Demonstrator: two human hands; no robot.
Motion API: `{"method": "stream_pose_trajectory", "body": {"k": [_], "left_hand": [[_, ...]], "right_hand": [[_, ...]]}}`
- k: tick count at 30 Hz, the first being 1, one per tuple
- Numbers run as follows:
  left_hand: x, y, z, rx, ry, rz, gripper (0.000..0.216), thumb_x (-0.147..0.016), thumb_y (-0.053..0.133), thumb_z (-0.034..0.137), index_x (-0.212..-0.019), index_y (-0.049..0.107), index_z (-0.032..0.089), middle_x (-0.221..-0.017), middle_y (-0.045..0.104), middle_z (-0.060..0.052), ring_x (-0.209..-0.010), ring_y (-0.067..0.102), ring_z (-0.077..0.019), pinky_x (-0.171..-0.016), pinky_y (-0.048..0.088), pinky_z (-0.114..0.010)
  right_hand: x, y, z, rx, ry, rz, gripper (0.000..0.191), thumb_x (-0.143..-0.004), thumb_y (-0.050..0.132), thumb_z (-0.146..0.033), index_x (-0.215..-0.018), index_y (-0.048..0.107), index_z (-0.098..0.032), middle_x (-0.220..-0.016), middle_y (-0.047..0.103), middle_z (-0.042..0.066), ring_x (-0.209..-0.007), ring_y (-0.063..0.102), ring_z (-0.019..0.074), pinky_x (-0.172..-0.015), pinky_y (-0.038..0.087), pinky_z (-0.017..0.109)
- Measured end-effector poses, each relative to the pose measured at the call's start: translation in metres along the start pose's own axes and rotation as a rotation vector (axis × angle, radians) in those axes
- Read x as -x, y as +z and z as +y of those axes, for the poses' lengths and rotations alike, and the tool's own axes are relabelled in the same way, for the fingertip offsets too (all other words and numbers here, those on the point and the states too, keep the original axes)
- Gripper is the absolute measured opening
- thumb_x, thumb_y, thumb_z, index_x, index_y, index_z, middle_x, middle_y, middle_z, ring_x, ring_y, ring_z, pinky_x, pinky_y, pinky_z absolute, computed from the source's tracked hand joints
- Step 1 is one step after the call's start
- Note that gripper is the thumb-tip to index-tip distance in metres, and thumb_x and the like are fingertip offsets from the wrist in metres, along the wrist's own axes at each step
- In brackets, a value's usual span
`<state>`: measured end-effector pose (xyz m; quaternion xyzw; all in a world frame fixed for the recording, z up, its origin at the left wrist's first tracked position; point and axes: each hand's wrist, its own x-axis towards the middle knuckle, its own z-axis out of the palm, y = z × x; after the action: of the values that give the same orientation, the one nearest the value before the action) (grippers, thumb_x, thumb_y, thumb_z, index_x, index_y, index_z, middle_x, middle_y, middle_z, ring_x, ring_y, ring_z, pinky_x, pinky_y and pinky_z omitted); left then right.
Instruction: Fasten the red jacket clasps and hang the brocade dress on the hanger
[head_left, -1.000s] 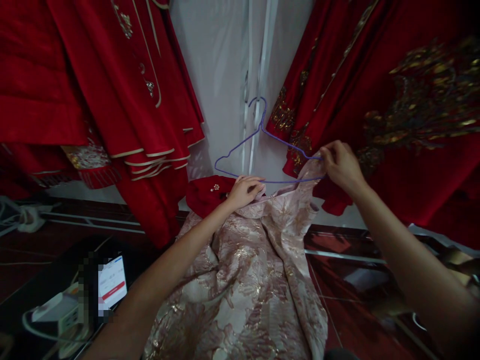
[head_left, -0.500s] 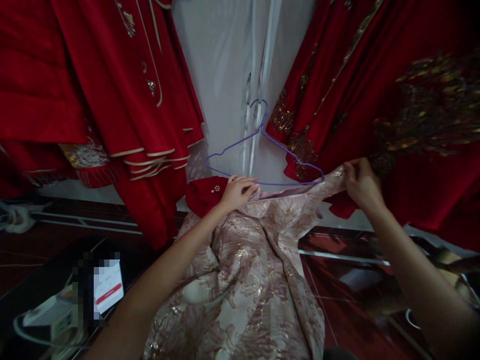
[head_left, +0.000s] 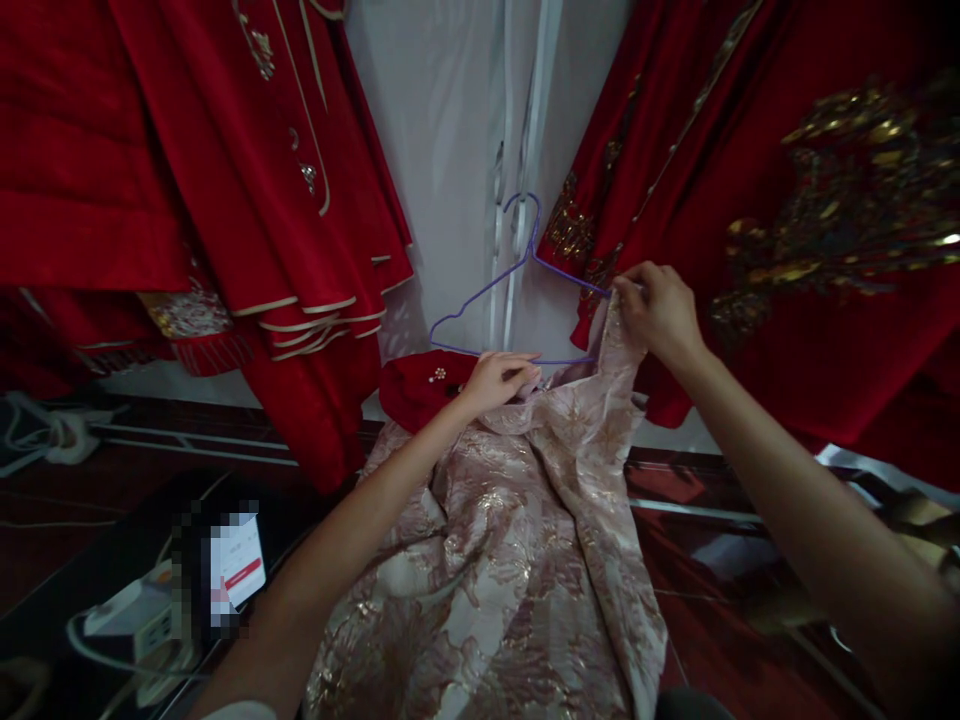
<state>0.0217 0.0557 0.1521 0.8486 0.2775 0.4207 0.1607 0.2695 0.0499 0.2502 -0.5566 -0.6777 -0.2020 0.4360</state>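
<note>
A pale pink dress with gold floral brocade hangs down in front of me. My right hand pinches its right shoulder strap, which covers the right end of a purple wire hanger. At the neckline, my left hand is closed on the dress's left part, beside the hanger's bottom bar. The hanger's left end is bare, and its hook stands upright against the pale doors. Some of the left-hand fingertips are hidden by cloth.
Red garments with cream piping hang at the left. More red garments with gold embroidery hang at the right. A lit phone and a white power strip lie at lower left. Pale cabinet doors stand behind.
My right hand has moved left and up, bringing the strap over the hanger's right end. My left hand stays on the neckline, shifted slightly right in view. The hanger has tilted a little.
</note>
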Motion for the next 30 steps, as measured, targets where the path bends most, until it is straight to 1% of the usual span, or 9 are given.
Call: {"method": "stream_pose_trajectory", "body": {"k": [3, 6, 9, 12, 14, 16, 21, 26, 30], "left_hand": [[-0.001, 0.004, 0.004, 0.096, -0.035, 0.045, 0.031, -0.087, 0.047, 0.041, -0.090, 0.072, 0.021, -0.110, 0.068, -0.004, -0.099, 0.064, -0.0184, -0.091, 0.043, -0.033], [-0.003, -0.008, 0.000, 0.231, -0.105, 0.111, 0.039, -0.087, 0.045, 0.045, -0.095, 0.071, 0.017, -0.099, 0.071, -0.006, -0.091, 0.066, -0.0188, -0.082, 0.048, -0.029], [-0.007, -0.041, -0.021, 0.212, -0.176, 0.214, 0.041, -0.085, 0.047, 0.047, -0.092, 0.071, 0.014, -0.094, 0.072, -0.007, -0.086, 0.065, -0.0190, -0.078, 0.049, -0.028], [-0.001, -0.085, -0.058, 0.026, -0.279, 0.470, 0.043, -0.081, 0.050, 0.048, -0.092, 0.070, 0.011, -0.093, 0.071, -0.008, -0.087, 0.063, -0.0203, -0.079, 0.047, -0.027], [0.014, -0.110, -0.084, -0.036, -0.380, 0.543, 0.047, -0.080, 0.049, 0.051, -0.091, 0.070, 0.010, -0.088, 0.071, -0.008, -0.081, 0.063, -0.0205, -0.073, 0.047, -0.027], [0.034, -0.124, -0.106, -0.048, -0.439, 0.523, 0.048, -0.076, 0.054, 0.054, -0.089, 0.070, 0.011, -0.083, 0.071, -0.007, -0.077, 0.062, -0.0202, -0.069, 0.046, -0.026], [0.066, -0.126, -0.131, 0.061, -0.499, 0.470, 0.055, -0.071, 0.055, 0.063, -0.092, 0.070, 0.014, -0.085, 0.071, -0.007, -0.076, 0.062, -0.0197, -0.070, 0.047, -0.028], [0.062, -0.122, -0.133, 0.082, -0.532, 0.498, 0.058, -0.066, 0.057, 0.065, -0.089, 0.071, 0.014, -0.090, 0.071, -0.008, -0.084, 0.062, -0.0225, -0.078, 0.047, -0.031], [0.048, -0.127, -0.124, 0.051, -0.497, 0.511, 0.052, -0.071, 0.057, 0.061, -0.091, 0.070, 0.015, -0.089, 0.071, -0.007, -0.082, 0.062, -0.0198, -0.075, 0.048, -0.029]], "right_hand": [[-0.005, 0.015, -0.009, -0.052, 0.067, -0.106, 0.031, -0.089, 0.037, -0.046, -0.095, 0.055, -0.022, -0.084, 0.062, 0.010, -0.078, 0.058, 0.0257, -0.071, 0.039, 0.036], [-0.002, 0.021, -0.007, -0.091, 0.096, -0.171, 0.037, -0.090, 0.033, -0.052, -0.098, 0.055, -0.023, -0.079, 0.062, 0.008, -0.072, 0.059, 0.0250, -0.068, 0.038, 0.034], [0.002, 0.019, 0.000, -0.112, 0.075, -0.147, 0.043, -0.089, 0.030, -0.057, -0.098, 0.055, -0.023, -0.079, 0.063, 0.008, -0.071, 0.059, 0.0244, -0.067, 0.039, 0.033], [0.002, 0.015, 0.007, -0.118, 0.043, -0.102, 0.044, -0.088, 0.032, -0.059, -0.094, 0.056, -0.023, -0.079, 0.064, 0.008, -0.071, 0.059, 0.0232, -0.065, 0.039, 0.032], [0.001, 0.014, 0.010, -0.127, 0.028, -0.084, 0.043, -0.087, 0.034, -0.059, -0.093, 0.057, -0.023, -0.079, 0.065, 0.008, -0.070, 0.059, 0.0222, -0.064, 0.040, 0.031], [-0.001, 0.015, 0.013, -0.137, 0.026, -0.079, 0.043, -0.087, 0.035, -0.059, -0.092, 0.057, -0.023, -0.078, 0.065, 0.007, -0.068, 0.059, 0.0217, -0.064, 0.040, 0.031], [-0.002, 0.016, 0.015, -0.144, 0.025, -0.113, 0.045, -0.086, 0.035, -0.062, -0.092, 0.057, -0.023, -0.074, 0.064, 0.006, -0.066, 0.058, 0.0217, -0.062, 0.040, 0.031], [-0.002, 0.012, 0.013, -0.131, 0.024, -0.103, 0.044, -0.088, 0.033, -0.059, -0.093, 0.057, -0.023, -0.078, 0.065, 0.007, -0.069, 0.059, 0.0223, -0.065, 0.040, 0.032], [-0.002, 0.007, 0.009, -0.122, 0.030, -0.114, 0.039, -0.088, 0.036, -0.056, -0.093, 0.058, -0.024, -0.079, 0.065, 0.006, -0.071, 0.059, 0.0220, -0.065, 0.040, 0.031]]}}
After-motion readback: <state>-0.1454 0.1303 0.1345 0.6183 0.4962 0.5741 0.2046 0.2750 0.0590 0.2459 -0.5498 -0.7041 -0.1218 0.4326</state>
